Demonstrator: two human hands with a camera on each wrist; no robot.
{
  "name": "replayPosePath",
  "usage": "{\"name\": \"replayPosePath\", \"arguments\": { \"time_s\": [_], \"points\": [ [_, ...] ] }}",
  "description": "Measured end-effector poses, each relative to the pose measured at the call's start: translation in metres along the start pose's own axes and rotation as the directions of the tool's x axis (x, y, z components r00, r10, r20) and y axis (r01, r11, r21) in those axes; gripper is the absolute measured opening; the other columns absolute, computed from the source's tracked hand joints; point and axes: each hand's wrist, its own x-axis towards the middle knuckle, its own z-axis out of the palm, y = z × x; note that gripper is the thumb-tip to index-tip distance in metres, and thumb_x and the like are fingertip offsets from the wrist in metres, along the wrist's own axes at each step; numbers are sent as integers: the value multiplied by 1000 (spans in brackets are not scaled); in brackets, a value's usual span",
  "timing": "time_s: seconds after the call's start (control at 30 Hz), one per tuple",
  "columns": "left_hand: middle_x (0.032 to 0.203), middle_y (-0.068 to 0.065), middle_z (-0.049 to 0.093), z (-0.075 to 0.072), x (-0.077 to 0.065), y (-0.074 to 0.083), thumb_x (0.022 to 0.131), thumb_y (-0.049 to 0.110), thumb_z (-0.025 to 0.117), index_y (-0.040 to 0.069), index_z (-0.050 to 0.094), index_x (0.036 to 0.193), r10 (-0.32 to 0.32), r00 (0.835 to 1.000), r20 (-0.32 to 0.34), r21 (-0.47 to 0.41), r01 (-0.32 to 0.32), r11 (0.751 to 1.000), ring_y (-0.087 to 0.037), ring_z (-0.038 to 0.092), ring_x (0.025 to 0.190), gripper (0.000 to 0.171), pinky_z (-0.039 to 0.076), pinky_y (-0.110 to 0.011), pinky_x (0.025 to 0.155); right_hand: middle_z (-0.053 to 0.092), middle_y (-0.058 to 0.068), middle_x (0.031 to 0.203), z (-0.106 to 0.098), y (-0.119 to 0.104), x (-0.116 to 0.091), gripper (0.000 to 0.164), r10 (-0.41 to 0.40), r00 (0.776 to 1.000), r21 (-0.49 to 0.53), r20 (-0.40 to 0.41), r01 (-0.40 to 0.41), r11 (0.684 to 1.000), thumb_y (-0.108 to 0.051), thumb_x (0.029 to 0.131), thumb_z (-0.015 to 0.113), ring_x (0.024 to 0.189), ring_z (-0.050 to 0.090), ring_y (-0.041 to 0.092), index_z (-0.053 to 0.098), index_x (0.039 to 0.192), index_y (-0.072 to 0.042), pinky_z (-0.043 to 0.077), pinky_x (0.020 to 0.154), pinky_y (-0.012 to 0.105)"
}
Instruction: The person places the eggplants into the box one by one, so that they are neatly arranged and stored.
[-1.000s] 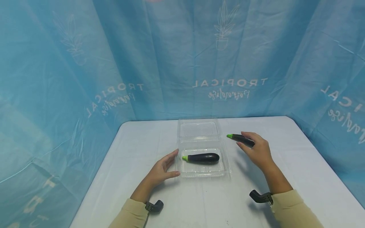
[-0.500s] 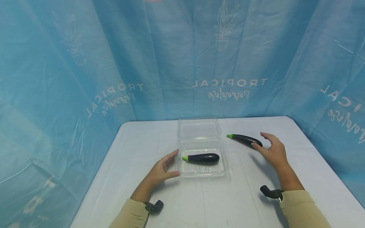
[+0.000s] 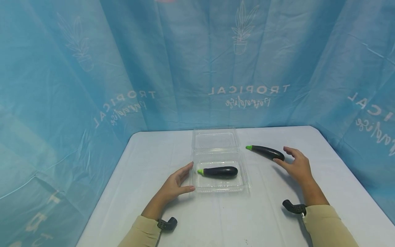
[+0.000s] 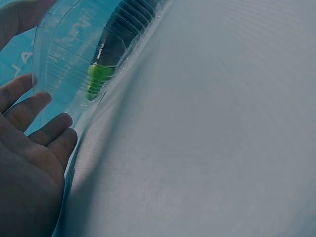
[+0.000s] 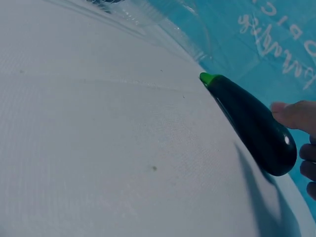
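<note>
A clear plastic clamshell container [image 3: 220, 185] lies opened flat on the table, its lid [image 3: 215, 140] folded back away from me. Inside its base rests one dark eggplant [image 3: 222, 172] with a green tip pointing left. My left hand [image 3: 174, 185] has fingers and thumb spread along the container's left edge; in the left wrist view the fingertips [image 4: 43, 98] are right at the clear wall. A second eggplant [image 3: 264, 152] lies on the cloth to the container's right. Around its blunt end my right hand [image 3: 299, 168] is spread loosely, the thumb [image 5: 291, 116] overlapping it in the right wrist view.
A white cloth [image 3: 222, 219] covers the table, with rounded far corners. Blue printed curtains [image 3: 185, 68] hang behind the table and on both sides. A dark wrist device [image 3: 294, 207] sits on the right wrist, another wrist device [image 3: 167, 224] on the left.
My right hand has loosened from the second eggplant and drawn back to the right, toward its blunt end. That eggplant stays in place. The left hand and container have not moved.
</note>
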Motion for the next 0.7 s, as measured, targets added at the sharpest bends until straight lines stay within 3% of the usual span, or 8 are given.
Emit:
{"name": "replayPosePath", "arguments": {
  "time_s": [0.3,0.7],
  "points": [
    [167,3,35,-1,-1,1,84,4,90,10,38,163,-1,1000,-2,7,1,1000,-12,29,153,95,27,-26,122,56,33,142,6,10,4,77,25,998,-11,50,-25,1000,-32,87,90,134,47,54,56,144,8,41,109,69],
    [168,3,35,-1,0,-1,84,2,90,11,38,163,6,1000,1,-1,-6,1000,-13,28,154,95,26,-26,122,54,34,143,15,17,9,74,52,997,-35,57,-51,998,-23,86,91,136,46,55,56,144,8,39,111,68]
  ]
}}
